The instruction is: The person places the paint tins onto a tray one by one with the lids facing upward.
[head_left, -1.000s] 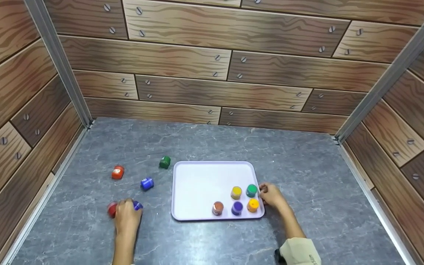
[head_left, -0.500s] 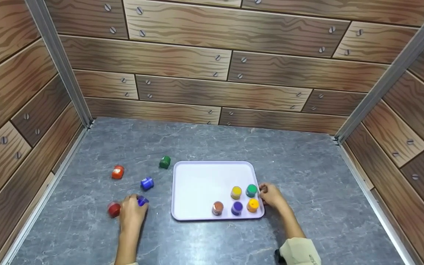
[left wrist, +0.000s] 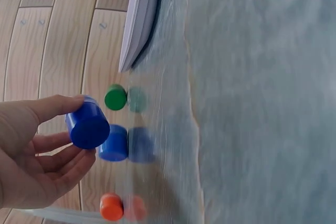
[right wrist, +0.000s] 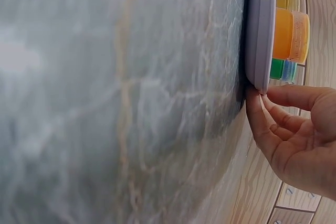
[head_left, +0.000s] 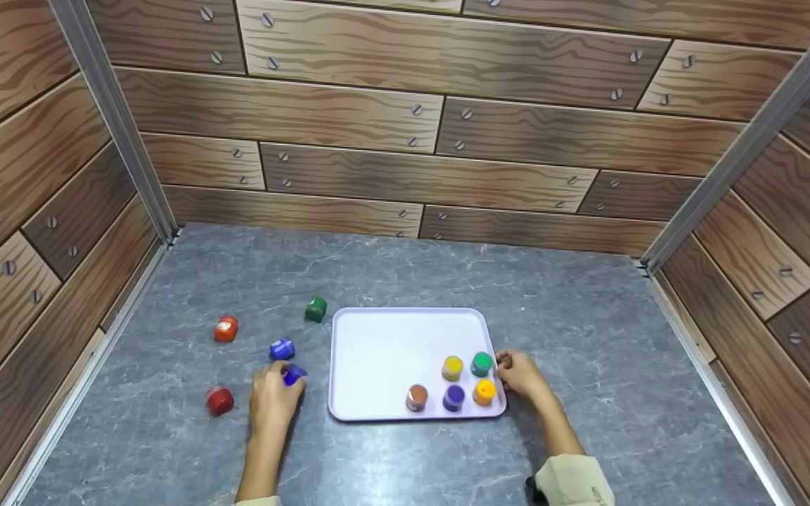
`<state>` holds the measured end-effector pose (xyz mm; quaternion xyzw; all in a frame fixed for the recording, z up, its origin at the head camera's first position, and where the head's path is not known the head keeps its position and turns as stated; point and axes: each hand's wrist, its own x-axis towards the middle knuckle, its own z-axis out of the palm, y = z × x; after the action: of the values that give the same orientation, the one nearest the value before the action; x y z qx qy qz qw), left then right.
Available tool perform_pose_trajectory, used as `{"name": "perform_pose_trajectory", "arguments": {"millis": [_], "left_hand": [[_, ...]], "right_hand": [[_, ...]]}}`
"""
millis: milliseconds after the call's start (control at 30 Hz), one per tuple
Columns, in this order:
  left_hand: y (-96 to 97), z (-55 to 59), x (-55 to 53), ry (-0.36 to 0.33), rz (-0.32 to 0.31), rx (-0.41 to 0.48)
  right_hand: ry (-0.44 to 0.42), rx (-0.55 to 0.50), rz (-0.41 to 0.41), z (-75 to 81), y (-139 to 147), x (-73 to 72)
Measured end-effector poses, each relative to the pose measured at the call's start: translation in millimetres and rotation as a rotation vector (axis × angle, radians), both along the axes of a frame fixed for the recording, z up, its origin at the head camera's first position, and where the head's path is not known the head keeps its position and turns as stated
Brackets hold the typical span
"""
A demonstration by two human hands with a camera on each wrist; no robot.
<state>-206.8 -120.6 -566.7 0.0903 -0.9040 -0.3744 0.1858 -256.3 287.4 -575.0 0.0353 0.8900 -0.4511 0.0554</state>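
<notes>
marbled tabletop — fingers pinch cylinder

Five jars on tray

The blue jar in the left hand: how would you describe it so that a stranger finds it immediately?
Find the pale lilac tray on the gray table. Left of it, the left hand holds a deep blue jar. The other blue jar nearby lies on the table; only this one is held.
</notes>
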Motion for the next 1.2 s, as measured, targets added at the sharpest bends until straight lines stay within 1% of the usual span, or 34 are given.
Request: {"name": "perform_pose_trajectory", "arguments": {"millis": [133, 233, 533, 600, 633, 700, 733, 767, 800, 833, 867, 900, 933, 967, 1000, 1033, 1067, 1133, 1200], "left_hand": [[6.8, -0.9, -4.2, 0.012, -0.015, 0.008], [11.8, -2.5, -6.8, 0.018, -0.028, 0.031], [24.2, -7.0, -10.4, 0.055, -0.054, 0.054], [26.3, -7.7, -11.4, 0.066, -0.061, 0.053], [27.4, -7.8, -11.9, 0.070, -0.063, 0.053], [29.3, -7.8, -12.9, 0.075, -0.070, 0.051], [30.4, -7.7, -13.6, 0.078, -0.074, 0.048], [31.4, -7.5, -14.1, 0.078, -0.077, 0.046], [32.3, -7.3, -14.6, 0.079, -0.082, 0.045], [33.3, -7.1, -15.0, 0.074, -0.084, 0.049], [34.2, -6.9, -15.4, 0.071, -0.087, 0.050], [35.2, -6.8, -15.7, 0.069, -0.088, 0.053], [36.1, -6.5, -16.1, 0.067, -0.090, 0.054], [37.1, -6.3, -16.4, 0.060, -0.089, 0.060], [38.1, -6.1, -16.7, 0.054, -0.090, 0.066], [39.0, -5.8, -17.2, 0.047, -0.089, 0.070], [40.0, -5.8, -18.0, 0.042, -0.090, 0.075], [41.9, -5.7, -19.3, 0.027, -0.088, 0.085], [43.8, -5.1, -21.0, 0.017, -0.091, 0.095]], "right_hand": [[-0.002, -0.001, -0.002, 0.5, -0.1, 0.3], [0.000, 0.006, 0.002, 0.6, 0.3, -0.4], [0.012, 0.023, 0.012, 1.7, -0.1, 0.0], [0.003, 0.021, -0.002, 0.1, -0.3, -1.5], [0.001, 0.018, -0.003, -3.2, 1.3, -3.4], [-0.005, 0.013, 0.005, -16.7, 8.8, -11.0], [0.011, 0.003, 0.030, -22.2, 12.8, -13.8], [0.035, -0.020, 0.062, -40.3, 23.0, -22.6], [0.049, -0.035, 0.092, -52.8, 31.3, -28.6], [0.080, -0.065, 0.135, -69.8, 41.6, -36.2], [0.082, -0.069, 0.150, -76.7, 46.0, -39.7], [0.079, -0.071, 0.145, -77.6, 46.3, -40.3], [0.085, -0.072, 0.153, -76.6, 45.9, -39.8], [0.070, -0.069, 0.130, -75.3, 44.3, -39.3], [0.041, -0.047, 0.093, -59.4, 35.1, -31.8], [0.042, -0.031, 0.087, -46.2, 27.6, -24.4], [0.009, -0.004, 0.050, -28.4, 17.2, -16.3], [0.012, 0.006, 0.048, -12.9, 8.5, -7.9], [0.001, 0.018, 0.032, -2.1, 2.2, -2.4]]}}
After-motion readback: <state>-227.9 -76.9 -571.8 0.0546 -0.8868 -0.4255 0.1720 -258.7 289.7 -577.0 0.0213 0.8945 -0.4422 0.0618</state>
